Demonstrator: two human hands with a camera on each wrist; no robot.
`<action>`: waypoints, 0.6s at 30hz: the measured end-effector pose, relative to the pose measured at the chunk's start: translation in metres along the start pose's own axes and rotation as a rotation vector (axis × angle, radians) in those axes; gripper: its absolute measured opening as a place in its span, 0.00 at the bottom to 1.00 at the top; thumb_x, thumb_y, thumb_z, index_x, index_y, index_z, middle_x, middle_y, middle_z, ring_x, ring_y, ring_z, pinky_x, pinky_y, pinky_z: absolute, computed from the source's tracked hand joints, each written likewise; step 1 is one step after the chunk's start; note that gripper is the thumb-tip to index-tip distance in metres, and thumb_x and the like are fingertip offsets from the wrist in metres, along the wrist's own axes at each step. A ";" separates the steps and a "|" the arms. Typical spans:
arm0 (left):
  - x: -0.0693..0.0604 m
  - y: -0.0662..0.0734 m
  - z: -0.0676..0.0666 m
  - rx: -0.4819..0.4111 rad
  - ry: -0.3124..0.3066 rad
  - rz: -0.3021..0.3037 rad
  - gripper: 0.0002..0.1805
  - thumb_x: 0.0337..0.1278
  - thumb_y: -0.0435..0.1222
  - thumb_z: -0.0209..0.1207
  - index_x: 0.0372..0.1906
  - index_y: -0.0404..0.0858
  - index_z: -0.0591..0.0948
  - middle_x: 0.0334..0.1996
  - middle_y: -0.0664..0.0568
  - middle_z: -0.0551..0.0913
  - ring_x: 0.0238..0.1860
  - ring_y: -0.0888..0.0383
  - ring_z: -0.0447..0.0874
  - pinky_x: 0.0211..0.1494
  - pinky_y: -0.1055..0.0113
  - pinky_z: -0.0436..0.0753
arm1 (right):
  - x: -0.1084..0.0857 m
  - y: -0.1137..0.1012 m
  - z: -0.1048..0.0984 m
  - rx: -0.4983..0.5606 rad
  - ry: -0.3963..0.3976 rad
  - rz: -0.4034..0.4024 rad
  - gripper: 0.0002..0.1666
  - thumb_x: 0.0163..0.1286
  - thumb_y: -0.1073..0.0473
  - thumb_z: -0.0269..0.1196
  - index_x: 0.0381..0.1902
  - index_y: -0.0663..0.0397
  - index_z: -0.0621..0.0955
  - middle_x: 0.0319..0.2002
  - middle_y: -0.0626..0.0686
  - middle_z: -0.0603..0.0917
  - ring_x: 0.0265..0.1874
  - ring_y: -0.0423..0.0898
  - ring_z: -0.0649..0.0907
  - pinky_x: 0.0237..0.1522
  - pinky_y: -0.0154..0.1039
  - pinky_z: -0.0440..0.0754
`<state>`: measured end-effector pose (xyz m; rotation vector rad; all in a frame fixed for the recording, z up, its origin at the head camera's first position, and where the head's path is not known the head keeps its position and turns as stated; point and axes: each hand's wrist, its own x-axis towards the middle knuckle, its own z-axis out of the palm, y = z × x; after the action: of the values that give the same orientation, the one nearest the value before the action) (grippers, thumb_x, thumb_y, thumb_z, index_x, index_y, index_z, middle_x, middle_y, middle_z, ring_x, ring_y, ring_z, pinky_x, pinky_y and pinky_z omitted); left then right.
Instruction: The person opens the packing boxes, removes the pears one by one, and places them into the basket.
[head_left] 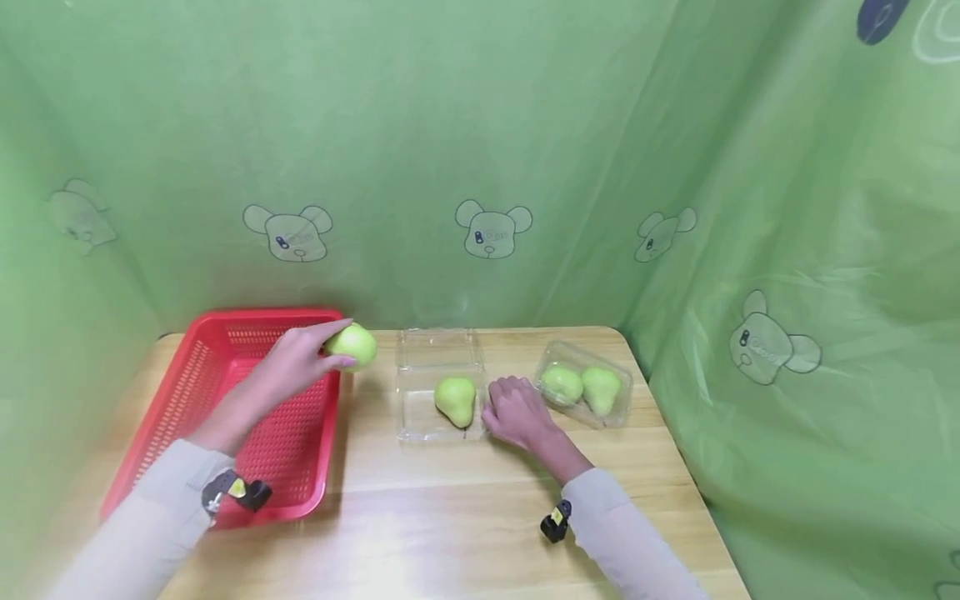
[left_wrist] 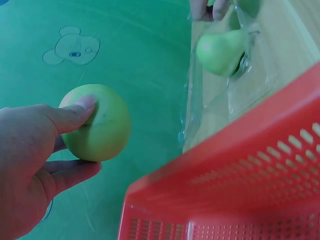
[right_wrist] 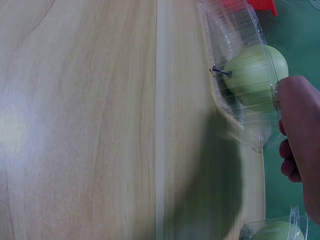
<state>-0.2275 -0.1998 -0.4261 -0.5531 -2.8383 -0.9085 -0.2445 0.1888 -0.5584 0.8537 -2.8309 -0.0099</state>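
Observation:
Over the right rim of the red basket, my left hand holds a green apple between thumb and fingers. The left wrist view shows the thumb across the apple. A clear plastic box lies with its lid folded back on the table, and one green pear sits in its right part. My right hand grips that box's right edge with curled fingers. The right wrist view shows the pear with its dark stem through the clear wall.
To the right, a second clear box contains a green apple and a green pear. The wooden table ends at a green curtain behind and at the right.

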 end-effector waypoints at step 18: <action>-0.012 -0.043 -0.022 0.085 0.029 -0.087 0.35 0.62 0.39 0.71 0.71 0.32 0.74 0.58 0.31 0.85 0.50 0.39 0.86 0.54 0.42 0.88 | 0.000 0.000 0.003 -0.013 0.043 -0.003 0.12 0.71 0.52 0.59 0.28 0.50 0.75 0.25 0.48 0.73 0.26 0.45 0.70 0.34 0.38 0.74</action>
<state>-0.2324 -0.2487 -0.4342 -0.4065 -2.8786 -0.7979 -0.2451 0.1885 -0.5616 0.8449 -2.7862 -0.0099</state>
